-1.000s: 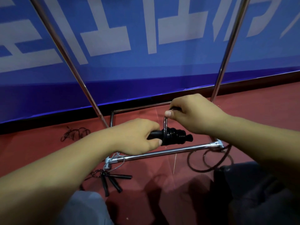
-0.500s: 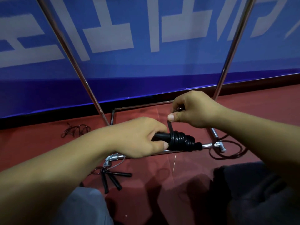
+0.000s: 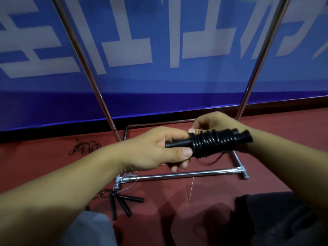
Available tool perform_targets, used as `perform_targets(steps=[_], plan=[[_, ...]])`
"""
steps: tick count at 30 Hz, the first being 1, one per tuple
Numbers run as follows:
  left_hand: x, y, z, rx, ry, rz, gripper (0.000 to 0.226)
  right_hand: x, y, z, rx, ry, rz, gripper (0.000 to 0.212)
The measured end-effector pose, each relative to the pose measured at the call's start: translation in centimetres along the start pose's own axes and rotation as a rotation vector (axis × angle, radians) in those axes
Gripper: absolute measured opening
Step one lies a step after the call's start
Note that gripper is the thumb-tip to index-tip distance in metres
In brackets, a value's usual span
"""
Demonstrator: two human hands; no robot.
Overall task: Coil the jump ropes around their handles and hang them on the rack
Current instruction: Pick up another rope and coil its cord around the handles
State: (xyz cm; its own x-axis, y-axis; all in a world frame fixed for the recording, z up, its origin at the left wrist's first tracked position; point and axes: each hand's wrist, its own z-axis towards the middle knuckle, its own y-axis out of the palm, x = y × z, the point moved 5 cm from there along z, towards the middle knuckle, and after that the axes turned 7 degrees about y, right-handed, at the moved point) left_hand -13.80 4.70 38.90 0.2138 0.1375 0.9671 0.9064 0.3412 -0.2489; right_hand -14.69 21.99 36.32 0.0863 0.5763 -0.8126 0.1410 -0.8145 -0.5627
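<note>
Left hand (image 3: 159, 150) around coiled jump rope (image 3: 211, 142) handles

Blue banner (image 3: 177, 86) with large pale lettering across the background, dark strip along its foot, red floor (image 3: 44, 166) below, grey trouser leg (image 3: 92, 229) at the bottom left, dark trouser leg (image 3: 284, 219) at the bottom right, soft shadows between them

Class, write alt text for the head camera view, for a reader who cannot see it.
Two hands hold a black jump rope coiled round its handles: the left hand grips the bare end, the right hand pinches the rope behind the coil. Below, a metal rack stands on a red floor.
</note>
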Motion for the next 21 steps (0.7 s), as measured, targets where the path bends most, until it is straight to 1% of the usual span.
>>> perform_targets(steps=[2, 4, 5, 7, 8, 9, 11, 14, 18, 21], plan=[[0.2, -0.5, 0.1, 0.058, 0.032, -0.037, 0.030, -0.3, 0.2, -0.4, -0.037, -0.023, 0.011, 0.018], [0.2, -1.0, 0.2, 0.120, 0.064, -0.078, 0.033, -0.2, 0.7, -0.6, -0.028, 0.069, 0.010, 0.023], [0.3, -1.2, 0.3, 0.160, 0.078, -0.098, 0.033, -0.2, 1.0, -0.8, -0.020, 0.122, 0.074, 0.022], [0.2, -1.7, 0.4, 0.251, 0.087, -0.145, 0.039, 0.1, 2.1, -0.7, -0.041, 0.245, 0.280, 0.017], [0.1, -2.0, 0.4, 0.301, 0.080, -0.163, 0.041, 0.4, 2.6, -0.6, -0.057, 0.302, 0.382, 0.019], [0.0, -2.3, 0.4, 0.352, 0.068, -0.172, 0.039, 0.3, 2.9, -0.6, -0.073, 0.352, 0.458, 0.021], [-0.2, -2.8, 0.4, 0.442, 0.024, -0.159, 0.031, 0.1, 3.0, -0.6, -0.088, 0.406, 0.501, 0.027], [-0.5, -3.5, 0.2, 0.545, -0.051, -0.088, 0.019, -0.1, 2.8, -0.7, -0.096, 0.429, 0.453, 0.036], [-0.9, -4.5, -0.2, 0.641, -0.127, 0.080, 0.021, -0.9, 2.7, -1.0, -0.095, 0.392, 0.449, 0.040], [-1.1, -4.9, -0.1, 0.692, -0.155, 0.152, 0.024, -1.8, 3.3, -1.2, -0.111, 0.339, 0.474, 0.042]])
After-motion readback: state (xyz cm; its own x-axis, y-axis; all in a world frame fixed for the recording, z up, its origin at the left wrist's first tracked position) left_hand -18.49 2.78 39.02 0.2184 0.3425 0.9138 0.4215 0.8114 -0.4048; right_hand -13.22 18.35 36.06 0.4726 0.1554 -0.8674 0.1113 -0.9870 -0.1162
